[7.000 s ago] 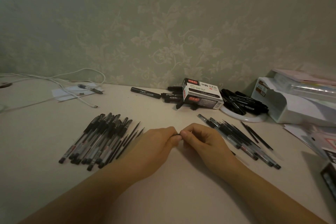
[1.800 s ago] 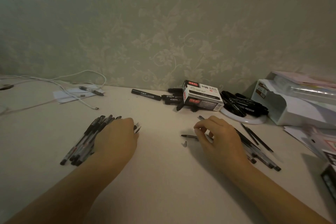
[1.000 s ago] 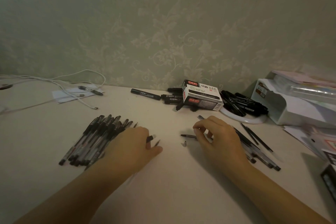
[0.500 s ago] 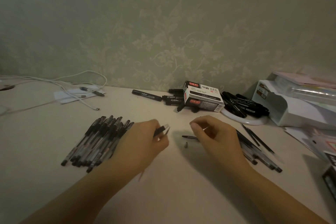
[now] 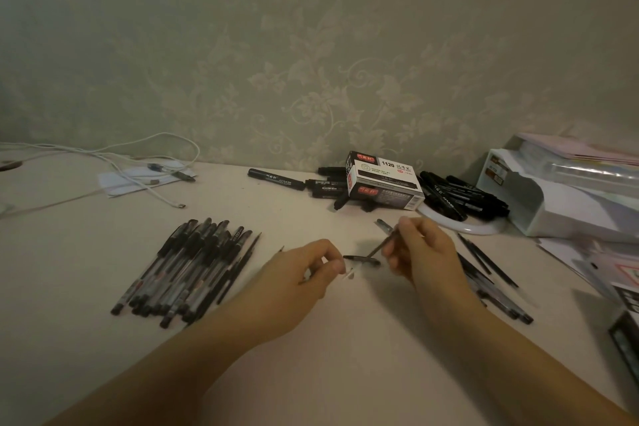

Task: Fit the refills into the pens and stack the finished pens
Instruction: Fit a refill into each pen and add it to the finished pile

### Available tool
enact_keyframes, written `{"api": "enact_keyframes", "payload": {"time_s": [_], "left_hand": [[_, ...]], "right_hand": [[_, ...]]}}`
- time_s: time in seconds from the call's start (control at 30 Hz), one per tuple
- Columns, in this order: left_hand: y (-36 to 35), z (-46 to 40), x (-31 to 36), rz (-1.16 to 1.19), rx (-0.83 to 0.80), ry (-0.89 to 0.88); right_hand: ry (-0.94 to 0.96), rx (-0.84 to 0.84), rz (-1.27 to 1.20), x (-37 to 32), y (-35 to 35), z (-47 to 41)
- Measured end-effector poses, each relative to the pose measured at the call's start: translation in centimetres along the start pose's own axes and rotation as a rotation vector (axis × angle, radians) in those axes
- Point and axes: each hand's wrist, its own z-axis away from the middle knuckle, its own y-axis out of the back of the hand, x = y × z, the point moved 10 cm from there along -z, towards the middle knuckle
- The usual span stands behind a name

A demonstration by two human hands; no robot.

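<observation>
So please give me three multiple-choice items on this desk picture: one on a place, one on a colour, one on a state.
1. Where does the big pile of pens lie?
A. beside the left hand
B. on the box
C. in the tray

2. What colour is the cable?
A. red
B. white
C. black

3. What does the right hand do?
A. lies flat
B. points at the wall
C. pinches a thin refill

Answers: 1 A, the pile lies on the desk left of that hand; 2 B, it looks white; 3 C, fingers close on the stick.

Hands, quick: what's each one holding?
Left hand: pinching a thin pen part, too small to identify.
Right hand: pinching a slim pen barrel.
</observation>
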Motion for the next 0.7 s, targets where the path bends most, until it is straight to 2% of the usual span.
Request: {"api": "enact_keyframes", "payload": {"time_s": [0.17, 0.7], "left_hand": [[0.16, -0.13, 0.09, 0.036, -0.008, -0.007], [0.43, -0.23, 0.19, 0.111, 0.012, 0.001]], "right_hand": [[-0.007, 0.103, -0.128, 0.30, 1.27, -0.50], [0.035, 0.017, -0.098, 0.56, 0.36, -0.52]]}}
